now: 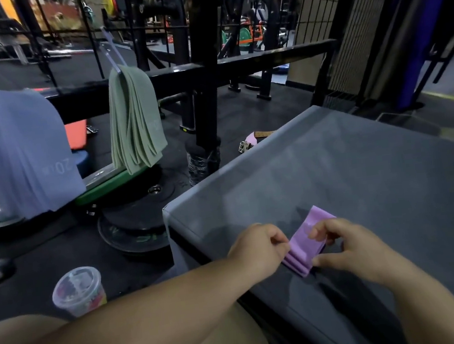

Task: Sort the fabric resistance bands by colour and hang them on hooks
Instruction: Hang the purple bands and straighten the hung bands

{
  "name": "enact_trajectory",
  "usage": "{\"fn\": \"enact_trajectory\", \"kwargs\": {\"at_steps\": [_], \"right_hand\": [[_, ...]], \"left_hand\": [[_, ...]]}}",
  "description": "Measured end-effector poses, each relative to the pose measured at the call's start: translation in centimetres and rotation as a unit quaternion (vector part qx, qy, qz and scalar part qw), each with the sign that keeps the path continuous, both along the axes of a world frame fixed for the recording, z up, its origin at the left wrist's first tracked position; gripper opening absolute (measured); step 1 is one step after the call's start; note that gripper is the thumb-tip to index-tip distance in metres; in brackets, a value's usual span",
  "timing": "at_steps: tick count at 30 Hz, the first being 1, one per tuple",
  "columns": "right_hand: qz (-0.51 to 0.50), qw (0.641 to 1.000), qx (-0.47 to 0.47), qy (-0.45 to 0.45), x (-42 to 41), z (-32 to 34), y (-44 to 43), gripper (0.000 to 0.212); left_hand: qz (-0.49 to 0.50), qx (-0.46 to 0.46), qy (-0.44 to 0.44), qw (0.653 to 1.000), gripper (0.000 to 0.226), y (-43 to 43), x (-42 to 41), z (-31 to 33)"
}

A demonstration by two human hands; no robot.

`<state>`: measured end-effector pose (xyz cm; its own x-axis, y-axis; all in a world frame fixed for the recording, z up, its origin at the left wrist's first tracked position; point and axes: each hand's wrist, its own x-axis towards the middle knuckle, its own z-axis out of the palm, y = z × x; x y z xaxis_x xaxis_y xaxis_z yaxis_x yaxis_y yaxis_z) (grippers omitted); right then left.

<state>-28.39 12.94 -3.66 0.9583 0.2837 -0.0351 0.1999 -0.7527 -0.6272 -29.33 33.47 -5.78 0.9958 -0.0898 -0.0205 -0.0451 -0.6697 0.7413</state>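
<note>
At the lower centre-right of the frame, the left hand (257, 249) and right hand (342, 246) both pinch the stacked lilac bands (304, 243) on the grey bench (332, 160). The blue bands (25, 149) and green bands (134, 117) already hang at upper left. This looks like the gathering step; lifting them next calls for a free hook, and I can't clearly make one out.

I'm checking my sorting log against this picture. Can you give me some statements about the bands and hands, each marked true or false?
1. The green bands hang from a hook. True.
2. The purple bands hang on a hook. False: they lie on the grey platform.
3. The left hand and right hand both pinch the purple bands. True.
4. The blue bands lie on the floor. False: they hang at the left.
5. The cup stands on the platform. False: it is on the floor.
</note>
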Motion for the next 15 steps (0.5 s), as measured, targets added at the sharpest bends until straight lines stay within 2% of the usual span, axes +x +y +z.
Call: {"fn": "enact_trajectory", "kwargs": {"at_steps": [8, 15], "right_hand": [[0.04, 0.997, -0.069, 0.021, 0.4, -0.8, -0.8, 0.045], [0.026, 0.999, -0.028, -0.034, 0.5, -1.3, 0.0, 0.042]], "left_hand": [[0.002, 0.007, 0.022, 1.0, 0.017, -0.2, 0.2, -0.2], [0.012, -0.011, 0.013, 1.0, 0.017, -0.3, 0.6, -0.2]]}}
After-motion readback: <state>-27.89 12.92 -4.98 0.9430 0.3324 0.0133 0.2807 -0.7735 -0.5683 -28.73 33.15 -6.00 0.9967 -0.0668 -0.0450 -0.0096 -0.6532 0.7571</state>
